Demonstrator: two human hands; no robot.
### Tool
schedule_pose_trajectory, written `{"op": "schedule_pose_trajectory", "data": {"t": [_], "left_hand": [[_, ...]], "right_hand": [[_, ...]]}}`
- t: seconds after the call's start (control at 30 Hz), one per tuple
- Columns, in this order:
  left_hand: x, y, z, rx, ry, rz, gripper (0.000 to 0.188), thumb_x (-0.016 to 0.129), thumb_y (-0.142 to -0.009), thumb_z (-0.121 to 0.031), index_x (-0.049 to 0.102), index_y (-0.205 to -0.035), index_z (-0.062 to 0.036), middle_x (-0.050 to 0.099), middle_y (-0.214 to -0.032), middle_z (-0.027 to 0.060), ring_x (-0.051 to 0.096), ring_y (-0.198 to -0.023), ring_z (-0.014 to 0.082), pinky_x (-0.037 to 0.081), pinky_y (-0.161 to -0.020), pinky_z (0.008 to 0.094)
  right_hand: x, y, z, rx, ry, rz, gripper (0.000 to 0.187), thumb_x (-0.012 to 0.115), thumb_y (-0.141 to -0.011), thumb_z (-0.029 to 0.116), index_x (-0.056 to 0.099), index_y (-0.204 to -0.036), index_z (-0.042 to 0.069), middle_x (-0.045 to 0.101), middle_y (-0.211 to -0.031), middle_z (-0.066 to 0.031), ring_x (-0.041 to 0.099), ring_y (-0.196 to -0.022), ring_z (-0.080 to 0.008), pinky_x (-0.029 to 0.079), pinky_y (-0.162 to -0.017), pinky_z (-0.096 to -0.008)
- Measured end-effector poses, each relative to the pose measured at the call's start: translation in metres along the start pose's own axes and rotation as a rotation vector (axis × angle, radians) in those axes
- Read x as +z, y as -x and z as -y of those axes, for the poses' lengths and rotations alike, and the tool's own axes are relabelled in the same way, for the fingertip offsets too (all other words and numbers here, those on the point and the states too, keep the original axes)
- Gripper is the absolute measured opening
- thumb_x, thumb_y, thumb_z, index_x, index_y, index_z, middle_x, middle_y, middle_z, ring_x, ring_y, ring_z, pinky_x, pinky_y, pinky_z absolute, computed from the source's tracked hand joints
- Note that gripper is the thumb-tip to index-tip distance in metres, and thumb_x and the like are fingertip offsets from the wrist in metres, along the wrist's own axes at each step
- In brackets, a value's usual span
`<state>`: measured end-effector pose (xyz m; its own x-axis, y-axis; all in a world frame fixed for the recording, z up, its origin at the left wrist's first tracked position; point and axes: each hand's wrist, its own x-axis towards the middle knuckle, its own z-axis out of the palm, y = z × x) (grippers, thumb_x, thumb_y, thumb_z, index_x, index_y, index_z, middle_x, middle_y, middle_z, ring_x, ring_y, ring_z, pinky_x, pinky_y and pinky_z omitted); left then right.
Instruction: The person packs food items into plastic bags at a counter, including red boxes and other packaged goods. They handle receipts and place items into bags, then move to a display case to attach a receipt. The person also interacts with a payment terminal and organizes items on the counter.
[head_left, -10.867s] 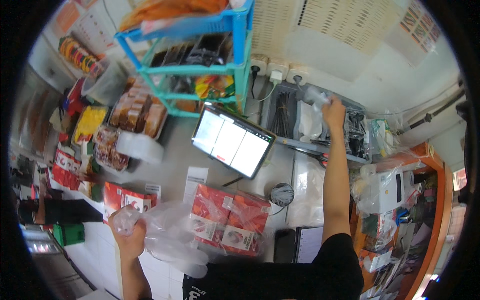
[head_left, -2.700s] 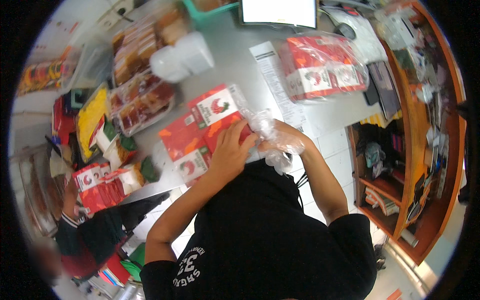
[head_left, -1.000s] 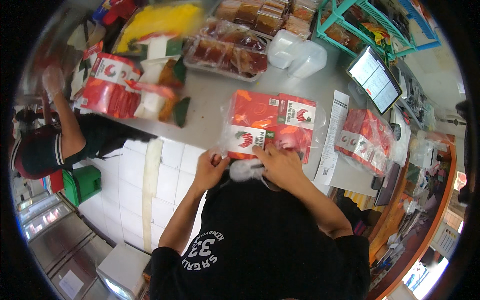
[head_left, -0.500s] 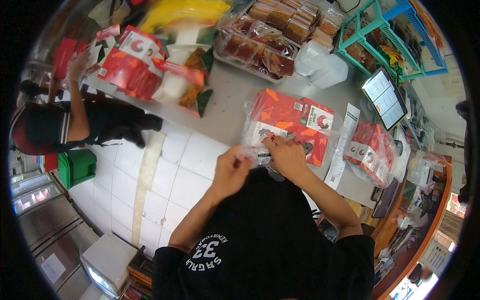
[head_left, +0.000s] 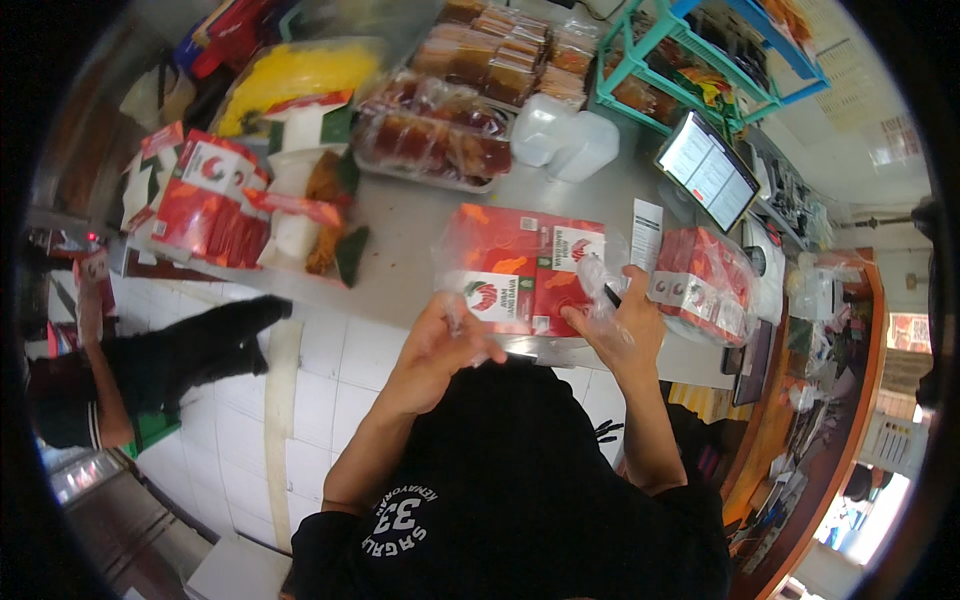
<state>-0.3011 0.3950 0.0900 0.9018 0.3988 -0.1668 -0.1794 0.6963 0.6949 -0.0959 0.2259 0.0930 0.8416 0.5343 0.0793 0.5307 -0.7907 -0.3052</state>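
Observation:
Red and white printed food boxes (head_left: 530, 260) lie side by side in a clear plastic bag (head_left: 445, 250) on the counter right before me. My left hand (head_left: 432, 352) is at the bag's near left corner, a bit of the plastic pinched near its thumb and its other fingers half curled. At the near right side, my right hand (head_left: 628, 325) grips bunched clear plastic between thumb and fingers. A small dark, slim thing shows by its index finger; its kind I cannot make out.
Right of the bag are a paper receipt (head_left: 646, 232), a second bagged stack of red boxes (head_left: 700, 285) and a tablet (head_left: 708, 170). Beyond stand white plastic containers (head_left: 585, 148), a tray of sauce packs (head_left: 430, 130) and teal racks (head_left: 640, 60). Open food boxes (head_left: 320, 205) sit left; a co-worker (head_left: 90, 370) stands there.
My hands have moved apart, the right one going rightward with plastic in it. The bagged boxes now lie squarer to me. The co-worker's arm has drawn back from the open boxes.

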Motion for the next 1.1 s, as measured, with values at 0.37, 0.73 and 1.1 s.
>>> {"op": "schedule_pose_trajectory", "data": {"t": [0.37,0.73,1.1], "left_hand": [[0.01,-0.05,-0.069,-0.269,0.084,-0.02,0.029,0.053,-0.095,-0.025,0.051,-0.116,-0.0048,0.053,-0.085,0.0064,0.069,-0.087,0.0316,0.052,-0.09,0.0565],[0.056,-0.055,-0.106,-0.194,-0.218,0.082,0.029,0.053,-0.096,-0.023,0.05,-0.118,-0.0047,0.053,-0.085,0.0049,0.068,-0.078,0.0269,0.055,-0.085,0.0535],[0.06,-0.072,-0.122,-0.153,-0.426,0.062,0.061,0.059,-0.092,-0.04,0.042,-0.127,0.0066,0.05,-0.077,0.0048,0.063,-0.064,0.0228,0.059,-0.079,0.0448]], "right_hand": [[-0.013,-0.044,-0.098,-0.16,-0.423,0.188,0.031,0.062,-0.089,0.029,0.062,-0.081,0.0,0.059,-0.068,-0.0205,0.058,-0.062,-0.0355,0.047,-0.06,-0.0414],[-0.004,-0.038,-0.102,0.001,-0.714,0.063,0.039,0.081,-0.068,0.027,0.066,-0.089,-0.002,0.066,-0.075,-0.0186,0.065,-0.068,-0.0262,0.051,-0.063,-0.0384],[-0.07,-0.065,-0.05,-0.069,-0.64,0.256,0.036,0.072,-0.081,0.027,0.061,-0.099,-0.002,0.062,-0.09,-0.0163,0.059,-0.08,-0.0293,0.046,-0.07,-0.041]]}}
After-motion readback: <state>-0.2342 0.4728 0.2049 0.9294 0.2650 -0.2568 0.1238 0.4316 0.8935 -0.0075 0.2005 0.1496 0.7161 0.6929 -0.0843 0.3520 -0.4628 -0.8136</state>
